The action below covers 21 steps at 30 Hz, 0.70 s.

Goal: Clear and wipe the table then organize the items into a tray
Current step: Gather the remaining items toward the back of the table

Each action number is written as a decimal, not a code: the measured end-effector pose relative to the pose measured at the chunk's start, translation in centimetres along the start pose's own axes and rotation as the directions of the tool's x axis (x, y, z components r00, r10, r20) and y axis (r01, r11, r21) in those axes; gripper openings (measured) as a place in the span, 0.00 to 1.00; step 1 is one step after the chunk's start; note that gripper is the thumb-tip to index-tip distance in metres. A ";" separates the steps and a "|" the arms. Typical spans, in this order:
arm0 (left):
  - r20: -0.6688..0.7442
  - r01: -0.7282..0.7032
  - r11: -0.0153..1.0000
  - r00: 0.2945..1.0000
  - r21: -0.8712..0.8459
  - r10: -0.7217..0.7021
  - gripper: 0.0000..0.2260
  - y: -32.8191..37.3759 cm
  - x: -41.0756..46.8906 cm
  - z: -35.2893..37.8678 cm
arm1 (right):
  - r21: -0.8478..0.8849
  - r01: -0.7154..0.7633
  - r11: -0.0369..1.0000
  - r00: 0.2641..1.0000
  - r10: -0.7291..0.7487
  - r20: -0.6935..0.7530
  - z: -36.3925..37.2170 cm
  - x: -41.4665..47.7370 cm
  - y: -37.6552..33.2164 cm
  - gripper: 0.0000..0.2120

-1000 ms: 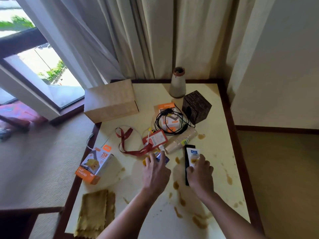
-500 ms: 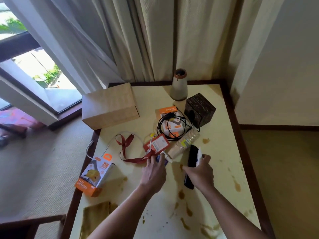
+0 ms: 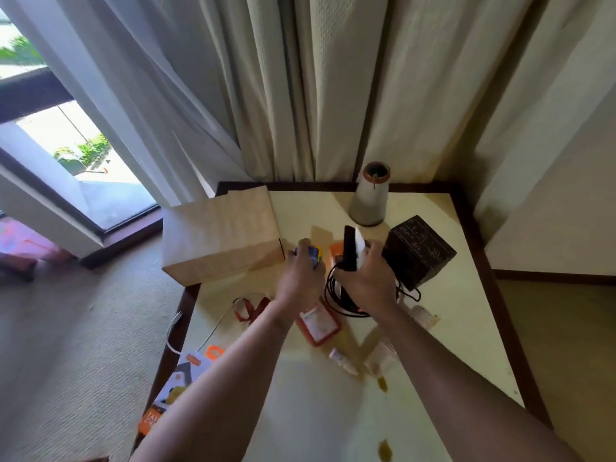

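Curtains (image 3: 300,95) back the table (image 3: 316,411), brown stains (image 3: 382,384) along its front edge. The left hand (image 3: 301,281) clutches a blue packet (image 3: 312,253); the right hand (image 3: 368,281) grips a black device (image 3: 349,250).

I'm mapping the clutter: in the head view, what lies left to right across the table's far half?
From the left: tan cardboard box → left hand gripping a small blue-and-yellow pack → right hand gripping a slim black remote → dark patterned cube box.

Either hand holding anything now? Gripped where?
Left hand grips a small blue-and-yellow item, mostly hidden by its fingers. Right hand holds a slim black device and a white item together by their lower ends.
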<state>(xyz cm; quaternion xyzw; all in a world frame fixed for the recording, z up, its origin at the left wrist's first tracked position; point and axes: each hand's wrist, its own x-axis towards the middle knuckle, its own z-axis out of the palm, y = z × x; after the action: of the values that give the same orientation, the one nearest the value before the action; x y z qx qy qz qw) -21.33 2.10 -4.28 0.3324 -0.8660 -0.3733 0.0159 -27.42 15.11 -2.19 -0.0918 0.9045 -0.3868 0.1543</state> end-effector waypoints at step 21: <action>-0.210 -0.144 0.989 0.967 0.031 0.148 0.15 -4.6 -6.4 -5.0 | -0.257 0.338 0.905 0.930 -0.364 -0.059 2.0 -3.8 0.2 0.19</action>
<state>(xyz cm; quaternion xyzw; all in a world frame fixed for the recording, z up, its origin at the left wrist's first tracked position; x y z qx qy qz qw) -12.39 0.36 -2.29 0.3057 -0.8844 -0.3267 0.1327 -23.18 14.98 -2.90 -0.2505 0.9205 -0.2991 0.0216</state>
